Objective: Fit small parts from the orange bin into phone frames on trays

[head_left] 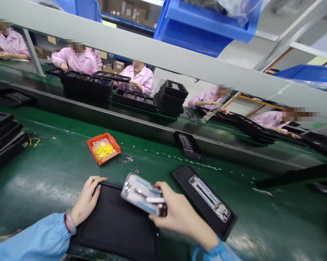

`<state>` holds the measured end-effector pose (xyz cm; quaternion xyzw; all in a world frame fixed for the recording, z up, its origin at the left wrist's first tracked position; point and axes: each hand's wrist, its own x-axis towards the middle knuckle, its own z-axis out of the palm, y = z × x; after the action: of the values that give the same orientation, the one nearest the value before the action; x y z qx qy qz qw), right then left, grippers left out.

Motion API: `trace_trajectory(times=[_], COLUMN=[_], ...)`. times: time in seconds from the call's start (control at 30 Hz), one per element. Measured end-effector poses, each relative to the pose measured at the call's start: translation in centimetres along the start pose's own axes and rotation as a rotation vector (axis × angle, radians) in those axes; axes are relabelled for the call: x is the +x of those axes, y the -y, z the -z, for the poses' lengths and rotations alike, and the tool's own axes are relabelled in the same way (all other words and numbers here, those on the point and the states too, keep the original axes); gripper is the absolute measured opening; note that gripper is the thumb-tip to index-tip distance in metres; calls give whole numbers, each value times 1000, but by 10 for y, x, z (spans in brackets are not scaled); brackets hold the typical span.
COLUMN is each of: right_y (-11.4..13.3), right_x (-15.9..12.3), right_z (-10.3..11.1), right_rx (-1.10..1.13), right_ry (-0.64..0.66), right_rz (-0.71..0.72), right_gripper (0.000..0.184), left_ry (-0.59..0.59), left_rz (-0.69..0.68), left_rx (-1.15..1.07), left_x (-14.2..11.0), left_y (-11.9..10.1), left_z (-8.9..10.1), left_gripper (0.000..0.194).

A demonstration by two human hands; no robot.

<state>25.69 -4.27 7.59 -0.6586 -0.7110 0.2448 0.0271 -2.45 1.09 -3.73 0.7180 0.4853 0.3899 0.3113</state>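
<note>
My right hand (176,208) grips a phone housing (137,186) by its right end, thumb and fingers on opposite edges. The housing is tilted above a black tray (119,221) and shows blue strips inside. A slim white piece (155,199) lies across it near my fingers; I cannot tell what it is. My left hand (87,199) rests at the tray's far left corner, fingers stretched along its edge and thumb apart. To the right, a second phone housing (209,197) lies in a narrow black tray (185,177) on the green bench.
An orange-red bin (113,139) holds bagged yellow bits, with small dark parts (128,159) beside it. Stacked black trays (2,145) stand left. Another phone tray (197,150) sits by the conveyor (141,121). Several co-workers in pink work beyond; a blue bin (190,32) hangs overhead.
</note>
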Motion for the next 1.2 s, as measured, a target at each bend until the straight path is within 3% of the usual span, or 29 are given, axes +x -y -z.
trace_trajectory(times=[0.13,0.23,0.3,0.37,0.43,0.5,0.6,0.73,0.97,1.2], right_y=[36,41,36,28,19,9,-2,-8,-11,-23], right_x=[-2,3,12,26,47,72,104,126,144,146], right_z=[-39,-48,-41,-29,-18,-13,-17,-29,-38,-37], right_rx=[-166,-170,-102,-44,-12,30,57,87,195,309], right_ry=[194,223,177,66,-81,-182,-202,-225,-183,-220], right_rz=[103,126,158,137,15,-135,-225,-295,-301,-202], right_gripper=[72,80,73,50,24,12,8,17,13,11], left_ry=[0,-9,-10,-3,2,-1,6,17,3,-33], left_rz=[-10,-4,-11,-18,-14,-2,22,40,39,32], left_rx=[131,227,251,256,249,239,222,203,196,175], left_x=[7,7,7,7,6,6,6,6,4,3], left_y=[1,1,0,0,-1,0,1,0,-1,-3], left_z=[-9,-9,-8,-8,-8,-8,-8,-8,-10,-9], left_gripper=[33,35,36,36,35,34,32,29,29,27])
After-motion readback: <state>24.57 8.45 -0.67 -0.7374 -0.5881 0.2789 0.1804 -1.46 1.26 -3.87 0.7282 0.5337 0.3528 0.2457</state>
